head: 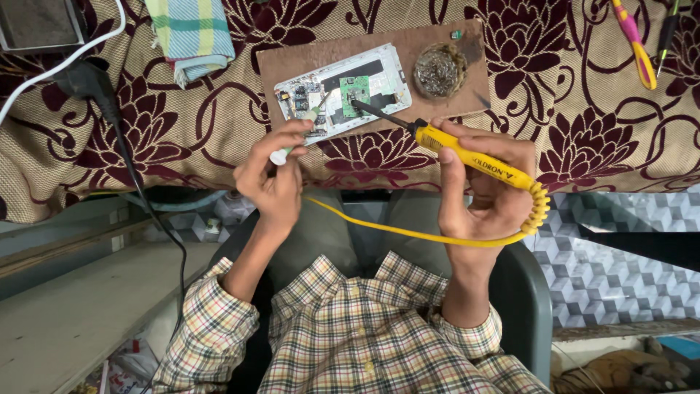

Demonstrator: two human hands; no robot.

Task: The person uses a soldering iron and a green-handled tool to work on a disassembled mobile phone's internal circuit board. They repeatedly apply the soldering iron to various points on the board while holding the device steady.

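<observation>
From the head camera we look down on a flowered cloth (598,109) with a brown board (292,62) on it. On the board lies an opened white device (379,69), its long axis running from lower left to upper right, with a small green circuit board (355,95) at its middle. Beside it, to the right, sits a round pad of wire wool (440,71).

Our right hand (488,190) grasps a yellow soldering iron (474,157) by its handle. The iron's long axis slants from lower right to upper left; its dark tip (357,106) points up and left and rests at the green board's lower edge. Its yellow cord (408,232) loops from the handle's rear across our lap.

Our left hand (273,171) pinches a thin white-handled tool (288,146), whose far end points up and right, reaching the device's left part.

A checked cloth (191,33) lies at upper left, a black cable (131,164) hangs over the table edge, and yellow-and-pink pliers (636,44) lie at upper right.
</observation>
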